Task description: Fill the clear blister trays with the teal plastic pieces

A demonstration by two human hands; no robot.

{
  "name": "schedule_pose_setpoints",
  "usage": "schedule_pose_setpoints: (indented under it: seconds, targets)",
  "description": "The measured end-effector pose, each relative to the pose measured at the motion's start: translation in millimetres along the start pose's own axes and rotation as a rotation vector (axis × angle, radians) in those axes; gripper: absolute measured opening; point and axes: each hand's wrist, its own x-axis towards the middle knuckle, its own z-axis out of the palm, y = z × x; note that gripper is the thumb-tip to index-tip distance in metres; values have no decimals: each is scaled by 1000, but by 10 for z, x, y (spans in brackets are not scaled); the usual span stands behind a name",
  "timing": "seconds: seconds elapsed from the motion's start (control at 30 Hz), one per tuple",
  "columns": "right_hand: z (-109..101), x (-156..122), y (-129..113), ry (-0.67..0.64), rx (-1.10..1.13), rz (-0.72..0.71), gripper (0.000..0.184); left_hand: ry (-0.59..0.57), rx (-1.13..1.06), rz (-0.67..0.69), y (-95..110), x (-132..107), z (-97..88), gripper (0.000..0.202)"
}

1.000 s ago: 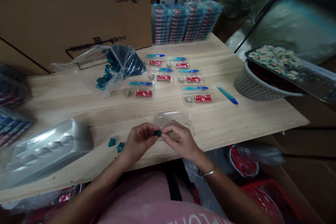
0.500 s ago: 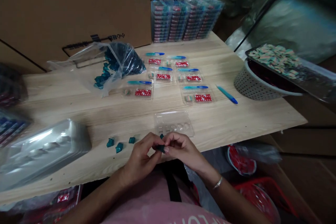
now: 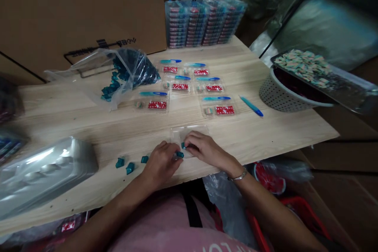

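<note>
My left hand pinches a small angular teal piece between thumb and fingers, just above the table's front part. Beside it, my right hand has its fingertips closed on another teal piece. That one is over the near-left part of a clear plastic blister tray, which my hands partly cover. Three loose teal pieces, one of them at the front, lie left of my left hand. Whether the right hand's piece touches the tray is unclear.
Beyond the tray lie several filled blister packs and a loose blue pen. An open bag of teal pieces lies back left. Nested clear trays stand left, a perforated basket right. Stacked packs and a carton stand behind.
My hands have moved apart and forward from the table's edge. The right hand now holds a teal piece over the blister tray, while the left keeps one in its pinch.
</note>
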Motion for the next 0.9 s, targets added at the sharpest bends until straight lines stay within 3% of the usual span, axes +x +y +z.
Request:
schedule_pose_setpoints:
  seconds: [0.2,0.4,0.53,0.67,0.8,0.9]
  targets:
    - [139,-111,-245,91,-188,-2,17,4,7,1,-32,-12,53,9]
    - [257,-122,-314,-13,-261,-40,14,-65,85,92,-33,-15,-29,22]
    - [204,-117,-280,13,11,-6,15,-93,-24,67,-6,-46,-111,21]
    - [268,-112,-274,154,361,94,18,-19,-355,-127,8,-103,-97,4]
    - [436,-110,-365,398,544,272,7,128,-711,-356,55,-131,-39,16]
    - [506,-125,-437,452,724,356,12,156,-899,-382,106,-152,-35,21]
